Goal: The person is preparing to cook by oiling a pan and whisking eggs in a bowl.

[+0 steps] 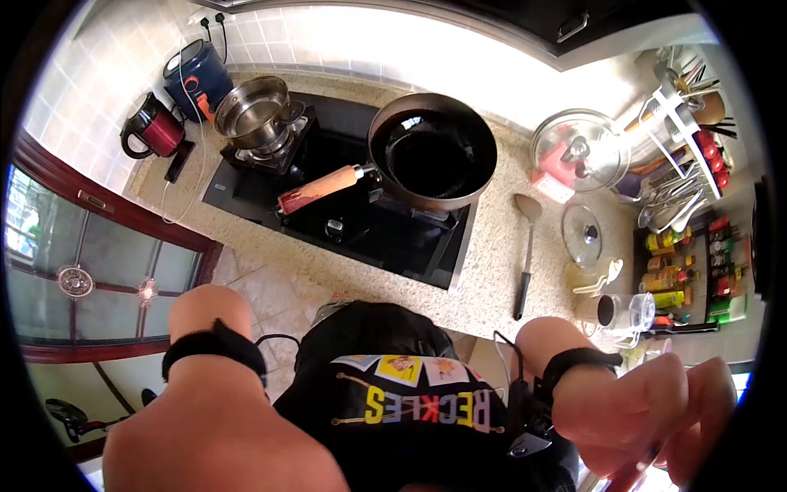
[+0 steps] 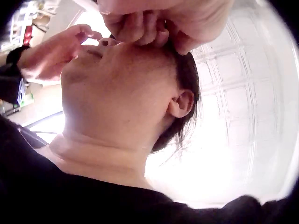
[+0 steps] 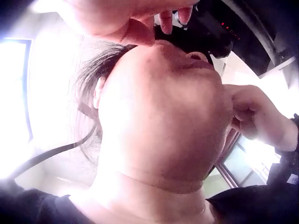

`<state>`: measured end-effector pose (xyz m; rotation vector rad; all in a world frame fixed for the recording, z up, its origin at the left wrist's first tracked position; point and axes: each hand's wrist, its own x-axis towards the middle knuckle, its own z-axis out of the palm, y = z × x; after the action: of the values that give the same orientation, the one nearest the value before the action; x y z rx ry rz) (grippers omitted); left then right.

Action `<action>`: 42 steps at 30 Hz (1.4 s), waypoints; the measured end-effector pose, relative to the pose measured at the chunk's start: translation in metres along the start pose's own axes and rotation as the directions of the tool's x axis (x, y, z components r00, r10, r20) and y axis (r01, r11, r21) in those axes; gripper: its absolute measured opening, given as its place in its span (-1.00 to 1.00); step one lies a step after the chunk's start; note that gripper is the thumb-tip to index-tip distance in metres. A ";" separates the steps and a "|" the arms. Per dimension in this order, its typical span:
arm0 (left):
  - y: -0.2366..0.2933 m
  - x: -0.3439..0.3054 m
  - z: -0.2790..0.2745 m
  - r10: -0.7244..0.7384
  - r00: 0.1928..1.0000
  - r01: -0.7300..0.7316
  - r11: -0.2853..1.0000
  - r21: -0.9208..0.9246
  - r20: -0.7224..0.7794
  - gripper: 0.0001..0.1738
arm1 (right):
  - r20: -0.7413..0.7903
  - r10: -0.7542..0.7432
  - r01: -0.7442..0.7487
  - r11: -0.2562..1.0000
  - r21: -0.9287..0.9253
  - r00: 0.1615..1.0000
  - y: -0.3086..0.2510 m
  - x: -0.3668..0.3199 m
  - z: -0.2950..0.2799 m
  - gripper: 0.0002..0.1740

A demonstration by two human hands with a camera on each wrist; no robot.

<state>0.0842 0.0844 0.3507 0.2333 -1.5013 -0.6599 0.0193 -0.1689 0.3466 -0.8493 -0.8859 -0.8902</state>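
Fingers of right hand (image 3: 128,17) curled on hard black headset (image 3: 205,37), left hand (image 2: 140,21) fingers curled, hold unclear.

Head camera looked steeply down over the hob (image 1: 352,205) and worktop (image 1: 500,246). Both wrist cameras pointed up, close under the neck (image 2: 93,149); the left one also caught the right hand (image 2: 51,53), the right one the left hand (image 3: 254,114).
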 end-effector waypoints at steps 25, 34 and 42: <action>0.002 -0.240 -0.092 0.186 0.471 0.805 -0.491 0.334 -0.862 -0.49 | -0.062 0.932 -0.659 0.204 -0.724 0.357 0.076 -0.140 -0.088 -0.89; -0.016 -0.258 -0.119 0.118 0.214 0.867 -0.480 0.133 -0.970 -0.50 | -0.426 0.862 -0.814 -0.027 -0.581 0.275 0.073 -0.253 -0.142 -0.91; -0.020 -0.258 -0.120 0.163 0.256 0.859 -0.491 0.146 -0.953 -0.65 | -0.496 0.822 -0.776 -0.110 -0.621 0.280 0.073 -0.301 -0.149 -0.88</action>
<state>0.2112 0.1765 0.1130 2.5742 -0.4046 0.2010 0.0193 -0.1895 0.0032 -1.9672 0.2919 -0.0040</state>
